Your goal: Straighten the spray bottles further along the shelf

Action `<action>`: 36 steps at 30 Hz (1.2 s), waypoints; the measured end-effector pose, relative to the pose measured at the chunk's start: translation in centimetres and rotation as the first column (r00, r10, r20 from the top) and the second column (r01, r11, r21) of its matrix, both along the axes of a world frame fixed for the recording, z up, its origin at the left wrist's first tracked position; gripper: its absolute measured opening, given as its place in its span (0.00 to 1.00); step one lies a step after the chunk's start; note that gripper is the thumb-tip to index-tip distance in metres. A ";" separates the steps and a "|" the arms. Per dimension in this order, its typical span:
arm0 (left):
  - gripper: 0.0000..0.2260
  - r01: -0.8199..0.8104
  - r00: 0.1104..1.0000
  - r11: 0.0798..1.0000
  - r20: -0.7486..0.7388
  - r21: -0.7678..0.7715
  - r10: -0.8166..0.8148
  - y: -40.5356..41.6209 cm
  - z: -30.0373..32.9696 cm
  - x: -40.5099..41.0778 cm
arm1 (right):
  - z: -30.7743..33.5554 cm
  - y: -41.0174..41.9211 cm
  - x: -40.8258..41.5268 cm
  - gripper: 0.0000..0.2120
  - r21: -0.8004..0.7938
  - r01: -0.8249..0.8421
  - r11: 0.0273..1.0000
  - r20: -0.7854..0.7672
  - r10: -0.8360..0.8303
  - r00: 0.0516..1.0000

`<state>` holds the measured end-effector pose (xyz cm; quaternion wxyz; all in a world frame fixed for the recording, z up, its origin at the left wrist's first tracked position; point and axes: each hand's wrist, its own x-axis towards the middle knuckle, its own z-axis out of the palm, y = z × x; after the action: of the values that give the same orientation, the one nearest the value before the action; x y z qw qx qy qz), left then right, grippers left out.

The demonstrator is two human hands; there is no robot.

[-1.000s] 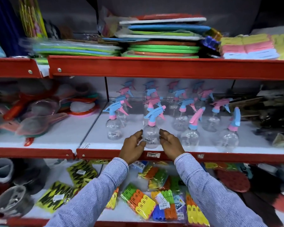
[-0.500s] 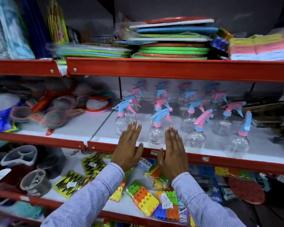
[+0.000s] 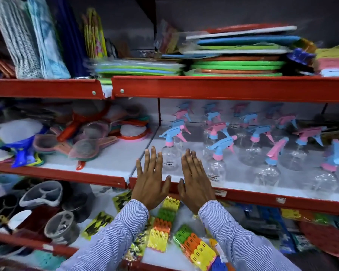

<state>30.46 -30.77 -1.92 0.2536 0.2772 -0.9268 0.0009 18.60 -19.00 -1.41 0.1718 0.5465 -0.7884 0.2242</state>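
Observation:
Both hands are raised flat in front of the middle shelf (image 3: pixel 243 196), fingers straight and holding nothing. My left hand (image 3: pixel 150 180) and my right hand (image 3: pixel 196 182) frame a clear spray bottle (image 3: pixel 169 153) with a blue and pink trigger head, which stands just behind them. Neither hand touches it as far as I can see. A second clear spray bottle (image 3: pixel 216 169) stands right of my right hand. Several more such bottles fill the shelf behind and to the right. Striped blue sleeves cover both forearms.
Red-edged shelves run across the view. Coloured strainers (image 3: pixel 82 147) lie on the middle shelf at left. Flat coloured mats (image 3: pixel 237 63) are stacked on the top shelf. Packs of clothes pegs (image 3: pixel 196 249) and grey plastic holders (image 3: pixel 61 225) sit on the lower shelf.
My hands have let go of the front spray bottle, opened flat and shifted left with the view, and stand now either side of another bottle further left.

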 end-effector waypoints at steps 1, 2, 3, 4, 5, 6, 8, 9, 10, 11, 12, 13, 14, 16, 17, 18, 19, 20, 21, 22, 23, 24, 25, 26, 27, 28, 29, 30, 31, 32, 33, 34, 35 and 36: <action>0.34 0.017 1.000 1.000 0.003 0.026 -0.017 -0.9 -0.1 0.0 | 0.0 -0.9 0.2 0.36 0.002 0.011 1.000 0.033 -0.011 0.999; 0.34 0.038 0.999 0.998 0.004 0.051 -0.039 -1.8 -0.2 0.0 | 0.1 -2.0 0.4 0.36 -0.001 0.023 1.000 0.069 -0.023 0.997; 0.35 0.066 0.998 0.995 0.002 0.076 -0.066 -2.7 -0.3 -0.1 | 0.1 -2.9 0.5 0.36 0.002 0.034 0.999 0.118 -0.034 0.992; 0.35 0.096 0.995 0.989 -0.004 0.109 -0.096 -3.4 -0.4 -0.2 | 0.2 -3.7 0.5 0.36 0.007 0.042 0.999 0.178 -0.042 0.983; 0.36 0.125 0.992 0.980 -0.012 0.152 -0.125 -3.9 -0.4 -0.3 | 0.2 -4.4 0.4 0.35 0.010 0.050 0.999 0.246 -0.051 0.968; 0.37 0.153 0.988 0.967 -0.023 0.206 -0.152 -4.5 -0.4 -0.4 | 0.3 -5.2 0.3 0.35 0.011 0.061 0.998 0.321 -0.061 0.945; 0.36 0.203 0.979 0.923 -0.045 0.327 -0.199 -5.4 0.0 -0.7 | 0.8 -6.4 0.2 0.34 0.017 0.096 0.995 0.486 -0.092 0.869; 0.35 0.221 0.975 0.895 -0.055 0.387 -0.217 -5.6 0.3 -0.9 | 1.2 -6.7 0.2 0.34 0.013 0.123 0.992 0.563 -0.109 0.819; 0.34 0.237 0.971 0.864 -0.069 0.445 -0.231 -5.6 0.6 -1.1 | 1.6 -6.9 0.0 0.33 0.007 0.154 0.988 0.631 -0.124 0.766; 0.32 0.251 0.967 0.833 -0.089 0.494 -0.239 -5.7 1.0 -1.3 | 1.9 -7.2 -0.1 0.31 0.005 0.182 0.983 0.681 -0.136 0.720; 0.31 0.259 0.965 0.808 -0.110 0.529 -0.237 -5.8 1.3 -1.4 | 2.1 -7.4 -0.3 0.30 0.007 0.195 0.981 0.713 -0.142 0.686; 0.30 0.261 0.965 0.792 -0.130 0.553 -0.228 -5.8 1.6 -1.5 | 2.3 -7.6 -0.4 0.29 0.010 0.195 0.981 0.732 -0.140 0.667; 0.29 0.259 0.966 0.780 -0.151 0.570 -0.211 -5.8 1.7 -1.6 | 2.4 -7.6 -0.5 0.27 0.006 0.188 0.982 0.743 -0.130 0.656; 0.26 0.259 0.965 0.765 -0.191 0.589 -0.179 -5.7 2.0 -1.4 | 2.6 -7.4 -0.5 0.25 -0.012 0.181 0.983 0.754 -0.111 0.648; 0.26 0.264 0.963 0.760 -0.210 0.594 -0.170 -5.7 2.0 -1.2 | 2.7 -7.1 -0.4 0.24 -0.027 0.185 0.982 0.754 -0.101 0.648; 0.25 0.272 0.959 0.756 -0.228 0.595 -0.166 -5.7 2.0 -1.0 | 2.8 -6.8 -0.3 0.23 -0.037 0.190 0.981 0.754 -0.097 0.650; 0.24 0.282 0.956 0.752 -0.243 0.597 -0.165 -5.7 1.8 -0.8 | 2.9 -6.5 -0.3 0.22 -0.050 0.189 0.981 0.748 -0.089 0.658; 0.24 0.294 0.951 0.744 -0.259 0.600 -0.167 -5.6 1.7 -0.5 | 2.8 -6.2 -0.2 0.22 -0.053 0.183 0.982 0.740 -0.084 0.667; 0.25 0.303 0.948 0.735 -0.272 0.607 -0.166 -5.4 1.6 -0.3 | 2.7 -5.8 -0.1 0.22 -0.052 0.172 0.984 0.730 -0.080 0.679; 0.26 0.310 0.945 0.731 -0.284 0.607 -0.164 -5.2 1.5 0.0 | 2.5 -5.4 0.0 0.22 -0.055 0.162 0.985 0.725 -0.072 0.685; 0.27 0.310 0.944 0.733 -0.287 0.606 -0.162 -4.9 1.4 0.3 | 2.3 -5.1 0.1 0.22 -0.063 0.155 0.986 0.727 -0.061 0.684; 0.27 0.310 0.944 0.734 -0.287 0.604 -0.162 -4.6 1.4 0.5 | 2.2 -4.8 0.2 0.22 -0.074 0.153 0.985 0.733 -0.051 0.678; 0.27 0.306 0.945 0.735 -0.285 0.605 -0.159 -4.3 1.3 0.7 | 2.0 -4.6 0.2 0.22 -0.083 0.153 0.985 0.737 -0.043 0.675; 0.27 0.305 0.945 0.735 -0.286 0.605 -0.156 -4.0 1.3 0.8 | 2.0 -4.3 0.4 0.21 -0.089 0.149 0.985 0.739 -0.035 0.673; 0.27 0.301 0.946 0.736 -0.285 0.607 -0.151 -3.7 1.3 1.0 | 2.0 -3.9 0.6 0.21 -0.097 0.139 0.985 0.741 -0.021 0.671; 0.27 0.298 0.947 0.738 -0.286 0.606 -0.147 -3.4 1.3 1.0 | 2.0 -3.7 0.7 0.21 -0.104 0.130 0.986 0.743 -0.010 0.669; 0.28 0.293 0.948 0.738 -0.285 0.608 -0.141 -3.2 1.4 1.1 | 2.0 -3.5 0.8 0.21 -0.109 0.121 0.987 0.746 0.000 0.666; 0.28 0.290 0.948 0.739 -0.287 0.608 -0.135 -3.1 1.4 1.1 | 2.1 -3.3 0.8 0.21 -0.106 0.117 0.987 0.749 0.002 0.662; 0.28 0.284 0.949 0.742 -0.291 0.607 -0.125 -2.9 1.5 1.2 | 2.1 -3.1 0.8 0.21 -0.100 0.112 0.989 0.752 0.002 0.659; 0.28 0.280 0.948 0.741 -0.297 0.610 -0.114 -2.6 1.5 1.3 | 2.0 -3.0 0.8 0.22 -0.093 0.107 0.990 0.755 0.000 0.656; 0.28 0.272 0.949 0.739 -0.301 0.616 -0.098 -2.3 1.6 1.4 | 2.0 -2.9 0.8 0.22 -0.085 0.105 0.991 0.759 -0.004 0.651; 0.27 0.273 0.945 0.738 -0.314 0.617 -0.086 -2.1 1.6 1.5 | 1.9 -2.8 0.7 0.23 -0.078 0.105 0.991 0.765 -0.008 0.644; 0.26 0.274 0.942 0.737 -0.327 0.618 -0.076 -1.8 1.6 1.6 | 2.0 -2.7 0.7 0.23 -0.074 0.108 0.991 0.771 -0.012 0.636; 0.26 0.281 0.936 0.739 -0.344 0.612 -0.071 -1.6 1.5 1.6 | 2.0 -2.7 0.7 0.24 -0.074 0.111 0.991 0.782 -0.012 0.623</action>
<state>32.08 -32.38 -0.38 0.2767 0.2547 -0.8415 -0.3879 19.35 -21.70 0.62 -0.1479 0.3574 -0.7889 0.4775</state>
